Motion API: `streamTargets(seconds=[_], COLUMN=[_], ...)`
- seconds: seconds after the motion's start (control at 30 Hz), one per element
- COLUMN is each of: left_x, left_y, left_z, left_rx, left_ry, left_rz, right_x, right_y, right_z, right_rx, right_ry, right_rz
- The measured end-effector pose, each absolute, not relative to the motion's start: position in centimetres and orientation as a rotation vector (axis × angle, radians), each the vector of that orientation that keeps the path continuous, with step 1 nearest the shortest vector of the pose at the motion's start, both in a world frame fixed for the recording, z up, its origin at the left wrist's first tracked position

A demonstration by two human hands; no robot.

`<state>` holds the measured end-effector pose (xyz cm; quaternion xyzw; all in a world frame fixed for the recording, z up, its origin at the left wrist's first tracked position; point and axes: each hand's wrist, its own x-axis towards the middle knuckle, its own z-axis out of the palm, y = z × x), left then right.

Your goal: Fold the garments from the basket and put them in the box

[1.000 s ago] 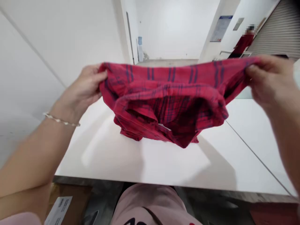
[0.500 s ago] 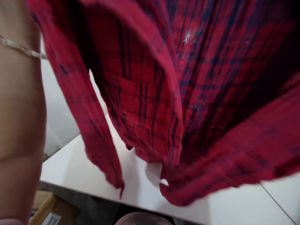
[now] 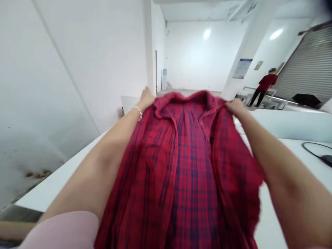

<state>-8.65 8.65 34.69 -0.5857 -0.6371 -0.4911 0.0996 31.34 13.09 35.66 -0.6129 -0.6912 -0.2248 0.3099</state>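
Note:
A red plaid shirt with dark blue checks (image 3: 186,180) hangs in front of me, its collar at the far end and its front with a chest pocket facing me. My left hand (image 3: 146,98) pinches the shirt at the left of the collar, with a thin beaded bracelet (image 3: 138,112) on that wrist. My right hand (image 3: 234,107) grips the cloth at the right of the collar. The shirt's lower part runs out of the bottom of the picture and covers most of the white table (image 3: 49,190) beneath it.
A black cable and a dark object (image 3: 317,152) lie on the white table at the right. Far off, a person in a red top (image 3: 264,84) stands near metal-framed furniture, in front of a roller shutter (image 3: 308,65). A white wall runs along the left.
The view has tilted upward. The shirt has swung up from a low, sagging hold, and both hands now hold it near the collar, with its front spread out and hanging toward me.

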Motion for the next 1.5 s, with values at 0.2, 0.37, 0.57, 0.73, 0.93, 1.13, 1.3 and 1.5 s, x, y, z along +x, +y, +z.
streamTargets(seconds=[0.2,0.37,0.57,0.73,0.93,1.13,1.3,1.5], left_x=[-3.9,-3.3,-2.8,-2.7,-3.3,-3.8,-4.0,-4.0], left_y=[9.6,11.3,14.8,16.3,17.3,18.1,18.6,18.7], left_z=[16.0,9.7,10.3,10.6,10.7,10.9,11.0,10.9], left_rx=[-2.268,-2.378,-2.272,-2.255,-2.268,-2.26,-2.262,-2.258], left_ry=[-1.997,-1.89,-1.928,-1.955,-1.971,-1.958,-1.97,-1.972], left_rz=[-0.854,-0.719,-0.698,-0.733,-0.723,-0.727,-0.741,-0.761], right_x=[28.3,28.0,29.1,29.0,30.1,34.3,37.3,44.2], right_y=[12.5,9.6,11.3,13.7,11.8,2.4,-4.5,-2.8], right_z=[21.1,10.8,10.2,11.5,11.3,9.3,7.3,10.1], right_rx=[-1.699,-1.514,-1.535,-1.562,-1.515,-1.33,-1.263,-1.381], right_ry=[-2.162,-2.405,-2.387,-2.352,-2.412,-2.55,-2.46,-2.141], right_rz=[-0.434,-0.448,-0.491,-0.492,-0.46,-0.364,-0.264,0.405])
